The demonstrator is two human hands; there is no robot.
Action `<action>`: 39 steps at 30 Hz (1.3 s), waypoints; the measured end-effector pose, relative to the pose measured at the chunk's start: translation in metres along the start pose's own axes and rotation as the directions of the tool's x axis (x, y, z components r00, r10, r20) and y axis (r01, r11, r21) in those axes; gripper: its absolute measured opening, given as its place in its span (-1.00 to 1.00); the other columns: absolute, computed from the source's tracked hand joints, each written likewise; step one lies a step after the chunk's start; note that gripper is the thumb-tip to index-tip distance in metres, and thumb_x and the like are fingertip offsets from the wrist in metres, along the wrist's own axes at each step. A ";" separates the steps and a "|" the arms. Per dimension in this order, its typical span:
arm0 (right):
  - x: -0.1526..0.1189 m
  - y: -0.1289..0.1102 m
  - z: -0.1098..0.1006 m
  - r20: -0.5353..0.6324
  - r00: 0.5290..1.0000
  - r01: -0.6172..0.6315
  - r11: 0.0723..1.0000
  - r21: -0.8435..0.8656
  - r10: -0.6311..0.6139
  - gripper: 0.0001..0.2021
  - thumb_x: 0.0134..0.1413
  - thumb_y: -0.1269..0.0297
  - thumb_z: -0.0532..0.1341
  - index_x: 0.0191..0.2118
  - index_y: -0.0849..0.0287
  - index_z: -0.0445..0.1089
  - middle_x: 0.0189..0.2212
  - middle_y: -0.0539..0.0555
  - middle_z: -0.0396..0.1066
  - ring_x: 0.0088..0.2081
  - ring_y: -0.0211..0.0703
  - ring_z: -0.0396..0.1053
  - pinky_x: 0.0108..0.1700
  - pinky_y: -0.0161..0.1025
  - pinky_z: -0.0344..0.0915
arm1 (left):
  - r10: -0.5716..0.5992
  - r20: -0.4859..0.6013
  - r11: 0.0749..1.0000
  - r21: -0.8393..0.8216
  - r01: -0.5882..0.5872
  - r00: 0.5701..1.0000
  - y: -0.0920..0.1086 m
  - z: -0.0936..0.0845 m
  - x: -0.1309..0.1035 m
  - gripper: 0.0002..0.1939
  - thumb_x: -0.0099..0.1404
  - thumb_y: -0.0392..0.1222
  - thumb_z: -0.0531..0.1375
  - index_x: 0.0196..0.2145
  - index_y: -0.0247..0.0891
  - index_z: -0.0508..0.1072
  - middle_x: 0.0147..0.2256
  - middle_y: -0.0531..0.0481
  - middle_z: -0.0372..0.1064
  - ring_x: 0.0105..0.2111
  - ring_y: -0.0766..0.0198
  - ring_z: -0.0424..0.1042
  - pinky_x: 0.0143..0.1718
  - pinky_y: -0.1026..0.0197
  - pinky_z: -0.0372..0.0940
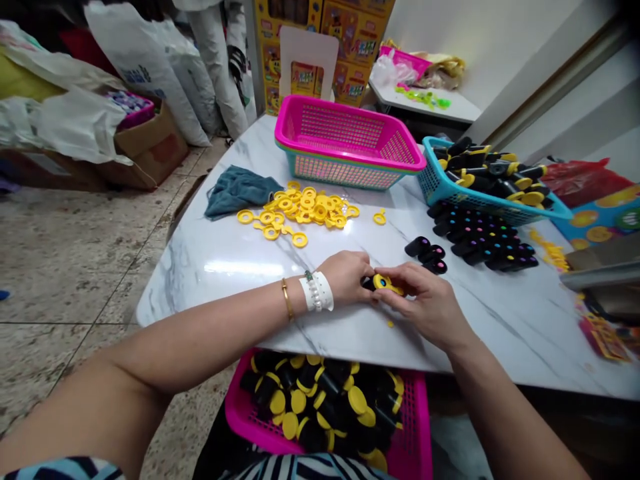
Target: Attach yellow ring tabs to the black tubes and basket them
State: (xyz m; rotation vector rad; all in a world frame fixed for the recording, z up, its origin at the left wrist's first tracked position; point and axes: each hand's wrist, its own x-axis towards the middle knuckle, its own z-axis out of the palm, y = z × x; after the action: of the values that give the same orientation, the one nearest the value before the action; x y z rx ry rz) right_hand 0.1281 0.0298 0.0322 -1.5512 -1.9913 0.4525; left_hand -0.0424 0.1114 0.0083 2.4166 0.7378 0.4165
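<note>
Over the front part of the table, my left hand [349,277] is closed around a small black cylinder [369,283], mostly hidden by the fingers. A yellow ring piece with a tab [385,283] sits at the cylinder's end, around a blue dot. My right hand [425,300] pinches this yellow piece between thumb and fingers. A tiny yellow bit [391,324] lies just below the hands. Beyond them spreads a pile of loose yellow ring pieces [310,205], with a single ring piece [380,217] apart to its right. Three black cylinders [426,253] lie right of my hands.
Black cylinders with yellow caps fill a pink basket [420,427] at my lap and a blue basket [500,203] at right. Rows of black cylinders [483,237] lie before the latter. Stacked pink baskets [350,137] and a teal cloth [240,192] are farther back. A person's legs [215,67] show behind.
</note>
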 end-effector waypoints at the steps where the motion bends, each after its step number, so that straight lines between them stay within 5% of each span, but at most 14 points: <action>1: -0.001 0.000 0.000 0.014 1.000 -0.017 1.000 0.011 0.017 -0.71 0.10 0.14 0.26 -0.08 0.12 0.50 -0.40 0.06 0.39 -0.42 -0.19 0.33 -0.37 -0.25 0.29 | -0.020 -0.001 1.000 0.010 0.020 1.000 0.001 -0.001 -0.001 -0.69 0.10 0.04 0.31 -0.40 -0.30 0.56 -0.47 -0.01 0.36 -0.45 0.30 0.34 -0.45 0.28 0.12; 4: -0.002 0.001 -0.001 0.049 0.996 -0.078 0.997 0.026 0.077 -0.70 0.09 0.11 0.26 -0.10 0.14 0.48 -0.40 0.06 0.40 -0.43 -0.19 0.32 -0.41 -0.27 0.27 | -0.086 0.038 0.995 -0.040 0.087 0.996 0.004 -0.008 -0.004 -0.77 0.12 -0.04 0.27 -0.39 -0.28 0.56 -0.53 0.01 0.38 -0.49 0.31 0.34 -0.47 0.29 0.11; 6: -0.001 0.002 -0.001 0.080 0.990 -0.118 0.992 0.053 0.114 -0.70 0.07 0.11 0.27 -0.10 0.13 0.47 -0.44 0.03 0.39 -0.47 -0.23 0.28 -0.46 -0.30 0.22 | -0.138 0.165 0.963 -0.207 0.171 0.977 0.006 -0.016 -0.006 -0.81 0.15 -0.14 0.22 -0.34 -0.29 0.55 -0.53 0.04 0.43 -0.54 0.35 0.34 -0.50 0.32 0.11; 10: 0.001 0.008 0.002 0.139 0.977 -0.189 0.957 0.221 0.161 -0.67 0.02 0.10 0.30 -0.11 0.14 0.46 -0.57 -0.08 0.22 -0.55 -0.31 0.16 -0.54 -0.35 0.16 | -0.183 0.433 0.725 -0.547 0.418 0.883 0.007 -0.026 -0.006 -0.64 0.28 -0.04 0.07 -0.20 -0.36 0.50 -0.45 -0.03 0.50 -0.68 0.45 0.27 -0.66 0.38 0.02; 16: 0.001 0.015 0.000 0.241 0.950 -0.302 0.789 0.535 0.200 -0.58 0.04 0.06 0.28 -0.02 0.18 0.46 -0.40 0.03 0.40 -0.44 -0.23 0.32 -0.42 -0.27 0.33 | -0.082 0.490 0.563 -0.695 0.446 0.868 0.005 -0.012 -0.004 -0.70 0.20 -0.19 0.19 -0.12 -0.38 0.42 -0.37 -0.11 0.51 -0.48 0.33 0.50 -0.60 0.43 0.21; 20: -0.003 0.020 -0.005 0.256 0.951 -0.292 0.779 0.555 0.174 -0.63 0.08 0.09 0.27 -0.03 0.13 0.50 -0.17 0.12 0.45 -0.30 -0.18 0.36 -0.29 -0.23 0.37 | -0.177 0.378 0.658 -0.641 0.395 0.909 0.006 -0.001 -0.005 -0.70 0.20 -0.26 0.17 -0.09 -0.34 0.43 -0.45 -0.05 0.48 -0.51 0.29 0.51 -0.63 0.42 0.26; 27: -0.003 0.026 0.000 0.266 0.905 -0.423 0.637 0.644 0.332 -0.61 -0.04 0.13 0.37 -0.07 0.16 0.51 -0.35 0.06 0.47 -0.47 -0.30 0.31 -0.40 -0.29 0.31 | -0.195 0.325 0.737 -0.574 0.357 0.925 0.011 0.000 -0.007 -0.70 0.23 -0.20 0.16 -0.09 -0.29 0.47 -0.45 -0.03 0.50 -0.54 0.32 0.50 -0.65 0.46 0.26; 32: 0.002 0.020 0.004 0.254 0.862 -0.484 0.561 0.671 0.439 -0.68 -0.16 0.12 0.43 -0.32 0.26 0.50 -0.49 0.04 0.45 -0.61 -0.39 0.22 -0.57 -0.36 0.18 | -0.213 0.310 0.777 -0.520 0.353 0.926 0.011 0.002 -0.007 -0.67 0.20 -0.20 0.16 -0.06 -0.21 0.48 -0.48 0.01 0.51 -0.63 0.38 0.45 -0.66 0.46 0.25; 39: 0.004 0.012 0.005 0.306 0.837 -0.519 0.483 0.705 0.454 -0.67 -0.20 0.14 0.45 -0.37 0.24 0.44 -0.64 -0.05 0.37 -0.65 -0.38 0.24 -0.61 -0.40 0.20 | -0.234 0.318 0.734 -0.562 0.381 0.919 0.010 0.002 -0.009 -0.66 0.19 -0.11 0.21 -0.08 -0.23 0.49 -0.47 -0.02 0.51 -0.58 0.31 0.48 -0.64 0.43 0.28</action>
State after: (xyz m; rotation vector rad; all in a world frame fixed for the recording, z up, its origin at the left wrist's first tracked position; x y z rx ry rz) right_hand 0.1336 0.0373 0.0219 -1.4647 -1.0457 1.4156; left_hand -0.0444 0.0981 0.0118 1.6465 0.7427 0.1913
